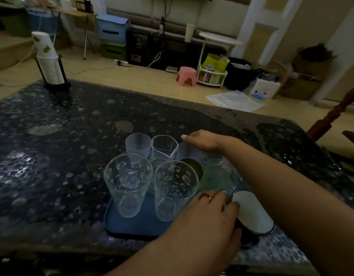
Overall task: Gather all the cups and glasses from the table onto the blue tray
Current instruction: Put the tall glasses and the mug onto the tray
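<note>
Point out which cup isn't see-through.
The dark mug with the white inside, at the tray's near right, held by the left hand. The others are clear or frosted.

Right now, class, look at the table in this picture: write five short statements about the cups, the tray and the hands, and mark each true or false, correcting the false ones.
1. Two tall clear glasses with cartoon prints stand on the blue plastic tray. True.
2. The left hand wears a ring. True.
3. The white-lined enamel mug stands at the tray's left edge. False: it is at the right, by the left hand.
4. The right hand rests flat on the bare table. False: it reaches over the back cups.
5. The stack of white paper cups sits on the tray. False: it stands in a holder at the table's far left corner.
</note>
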